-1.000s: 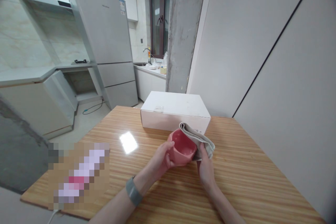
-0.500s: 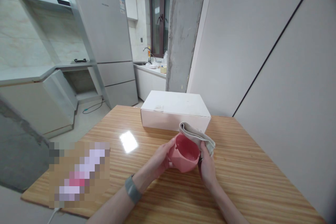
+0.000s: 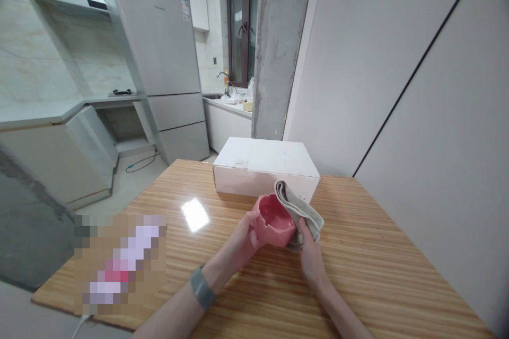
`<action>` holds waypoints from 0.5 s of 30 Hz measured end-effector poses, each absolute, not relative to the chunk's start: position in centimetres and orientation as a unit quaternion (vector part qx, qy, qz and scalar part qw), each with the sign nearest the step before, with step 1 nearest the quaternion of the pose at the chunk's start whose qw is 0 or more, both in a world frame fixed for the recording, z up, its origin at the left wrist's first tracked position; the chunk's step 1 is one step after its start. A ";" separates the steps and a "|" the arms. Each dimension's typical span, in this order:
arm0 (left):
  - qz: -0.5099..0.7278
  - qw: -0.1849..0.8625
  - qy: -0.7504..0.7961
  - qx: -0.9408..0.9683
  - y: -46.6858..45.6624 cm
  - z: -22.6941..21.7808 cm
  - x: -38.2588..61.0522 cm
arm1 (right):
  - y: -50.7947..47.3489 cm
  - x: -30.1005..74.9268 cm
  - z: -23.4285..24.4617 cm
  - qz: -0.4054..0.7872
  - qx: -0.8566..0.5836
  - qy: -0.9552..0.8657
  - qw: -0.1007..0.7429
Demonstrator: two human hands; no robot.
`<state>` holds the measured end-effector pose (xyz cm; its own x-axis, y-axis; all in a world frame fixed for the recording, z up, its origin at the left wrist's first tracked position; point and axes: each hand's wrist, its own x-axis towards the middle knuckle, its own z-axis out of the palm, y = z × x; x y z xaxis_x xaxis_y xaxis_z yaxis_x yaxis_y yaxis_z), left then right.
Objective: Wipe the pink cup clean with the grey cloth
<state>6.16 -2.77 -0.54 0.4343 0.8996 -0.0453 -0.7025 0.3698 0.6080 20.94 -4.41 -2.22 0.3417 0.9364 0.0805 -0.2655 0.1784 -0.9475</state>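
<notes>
A pink, faceted ashtray [image 3: 274,228] with notches in its rim is held above the table, its hollow turned up and towards me. My left hand [image 3: 247,234] is closed round its left side. In my right hand [image 3: 310,249] is a folded grey-beige cloth [image 3: 300,209], gripped between thumb and fingers. The cloth lies against the right side of the ashtray, and part of it shows below that side. The fingers of my right hand behind the cloth are hidden.
A white cardboard box [image 3: 266,158] stands behind my hands on the wood-grain table [image 3: 382,265]. At the table's left lies a pixelated item [image 3: 125,259] with a white cable [image 3: 81,324]. Further back are a fridge [image 3: 159,47], a sink counter and a concrete pillar [image 3: 277,53].
The ashtray has risen a little and shifted left, with its tilt altered. My right hand has moved slightly left, and more cloth now shows under the ashtray's right side.
</notes>
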 end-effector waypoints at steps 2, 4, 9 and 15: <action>0.458 0.813 0.234 0.274 -2.8 -0.8 6.2 | -4.5 21.2 -2.2 0.444 -0.464 -0.357 0.678; 0.435 0.802 0.289 0.289 -2.8 -1.3 6.2 | -4.4 21.4 -2.3 0.435 -0.466 -0.352 0.685; 0.450 0.770 0.343 0.295 -2.6 -2.4 6.0 | -3.9 21.3 -2.4 0.487 -0.445 -0.330 0.675; 0.534 0.754 0.283 0.257 -2.2 -1.5 5.9 | -4.4 20.3 -1.7 0.449 -0.442 -0.338 0.699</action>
<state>5.93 -2.16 -1.55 0.2701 0.9508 -0.1516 -0.6599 0.2975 0.6899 20.28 -4.38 -1.65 0.3685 0.9267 0.0745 -0.3294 0.2051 -0.9216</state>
